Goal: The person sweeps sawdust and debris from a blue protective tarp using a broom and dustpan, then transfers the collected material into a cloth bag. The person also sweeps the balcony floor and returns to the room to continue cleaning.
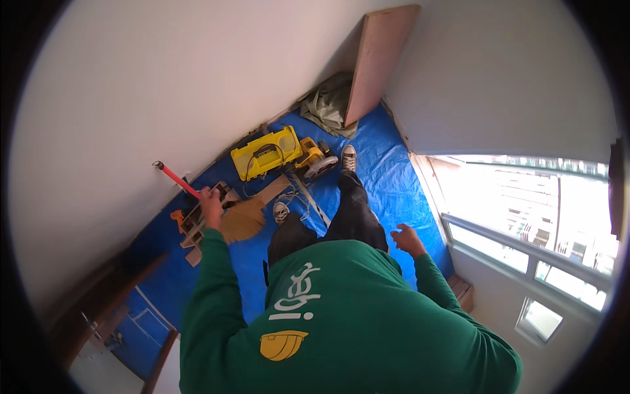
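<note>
My left hand (211, 207) is closed round one end of a long red rod (178, 181). Its far end is dark and points up and left, close to the white wall. I cannot make out what kind of tool the rod is. Below that hand lie pieces of wood (193, 225), an orange tool (177, 219) and a flat brown sheet (244, 222). My right hand (409, 241) hangs at my right side over the blue tarp (401, 190), fingers apart, holding nothing.
Ahead of my feet are a yellow tool case (266, 154), a yellow power saw (315, 157) and a loose cable (292, 203). A wooden board (380, 62) leans in the corner beside a crumpled grey sheet (328, 105). To the right is a window (525, 249); a door (98, 305) stands lower left.
</note>
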Demonstrator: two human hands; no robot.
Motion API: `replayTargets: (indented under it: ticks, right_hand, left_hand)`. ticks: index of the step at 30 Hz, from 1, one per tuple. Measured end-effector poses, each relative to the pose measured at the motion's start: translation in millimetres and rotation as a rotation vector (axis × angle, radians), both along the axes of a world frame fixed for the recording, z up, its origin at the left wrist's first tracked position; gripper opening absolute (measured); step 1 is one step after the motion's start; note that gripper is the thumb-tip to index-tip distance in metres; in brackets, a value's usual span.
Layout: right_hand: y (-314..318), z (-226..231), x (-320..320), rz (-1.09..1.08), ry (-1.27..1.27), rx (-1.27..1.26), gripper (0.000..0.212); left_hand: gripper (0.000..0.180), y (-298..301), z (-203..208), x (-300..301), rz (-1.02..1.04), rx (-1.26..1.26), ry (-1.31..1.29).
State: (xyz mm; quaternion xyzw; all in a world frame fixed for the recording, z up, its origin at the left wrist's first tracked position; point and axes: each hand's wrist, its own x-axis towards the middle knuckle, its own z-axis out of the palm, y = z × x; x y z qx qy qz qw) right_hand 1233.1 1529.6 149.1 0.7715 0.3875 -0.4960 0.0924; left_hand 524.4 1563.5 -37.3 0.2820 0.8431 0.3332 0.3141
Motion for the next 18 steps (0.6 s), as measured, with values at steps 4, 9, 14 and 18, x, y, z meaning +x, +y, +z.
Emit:
replayTargets:
  ticks: [4,9,14,18]
  right_hand:
    - [151.6,-60.0,-7.5,0.359,0.040,0.160,0.071]
    - [351.6,-182.0,-89.6,0.856,0.123,0.069,0.087]
    - [499.2,-331.2,-180.6,1.207,0.145,0.348,0.095]
    - [555.0,-437.2,-226.4,1.246,-0.005,0.327,0.100]
  left_hand:
    - [0.052,-89.8,1.7,154.0,-0.030,-0.311,-0.196]
    - [0.077,-133.4,57.7,358.3,0.236,-0.556,-0.412]
    - [0.081,-91.8,73.7,448.4,0.189,-0.638,-0.340]
    - [0.080,-67.8,59.7,477.6,0.258,-0.775,-0.305]
